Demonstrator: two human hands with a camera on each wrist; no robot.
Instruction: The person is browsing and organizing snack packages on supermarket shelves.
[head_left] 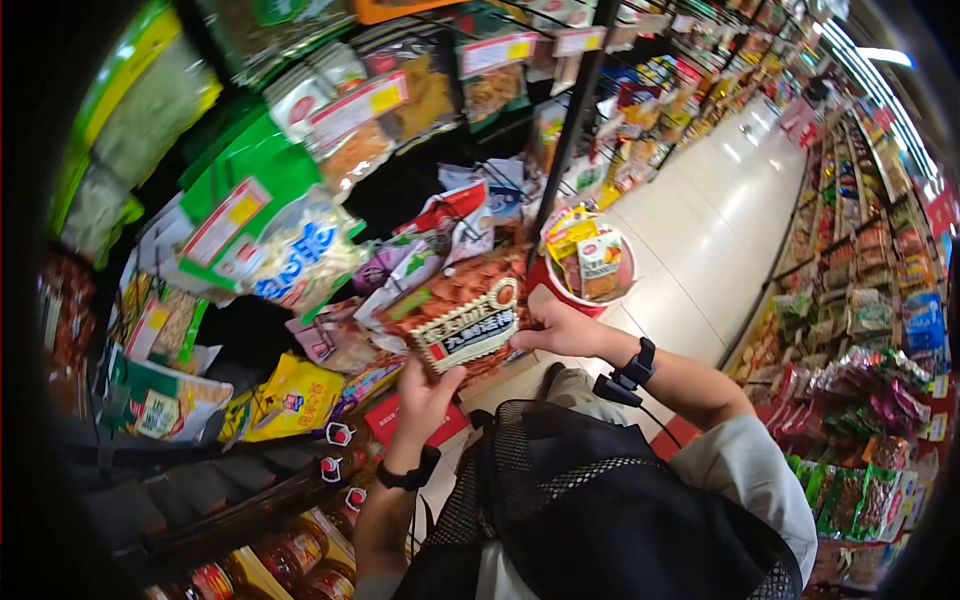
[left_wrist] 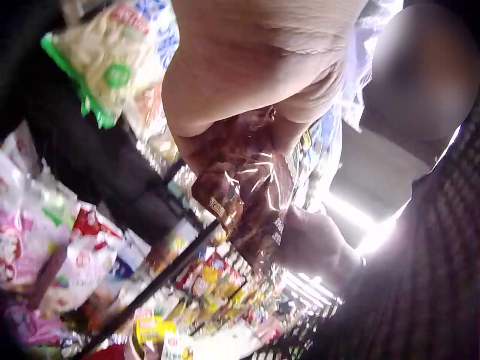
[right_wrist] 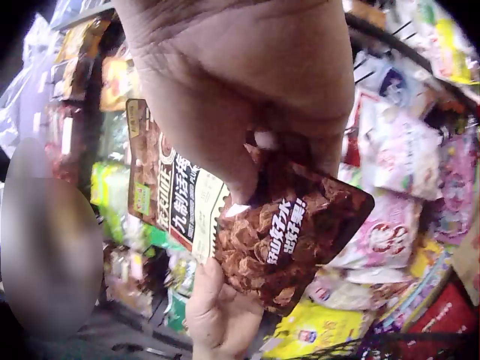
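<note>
A person holds a brown preserved-plum packet (head_left: 470,322) at the left side of a shop aisle: the left hand (head_left: 426,402) grips its near edge, the right hand (head_left: 565,328) its right edge. The step looks like inspecting the packet; the next move probably calls for one hand to release while the other keeps hold. Hanging bags (head_left: 275,225) crowd the left, a black post (head_left: 578,110) rises beyond, and a filled bucket (head_left: 626,266) stands just right, with open floor (head_left: 690,225) farther right
</note>
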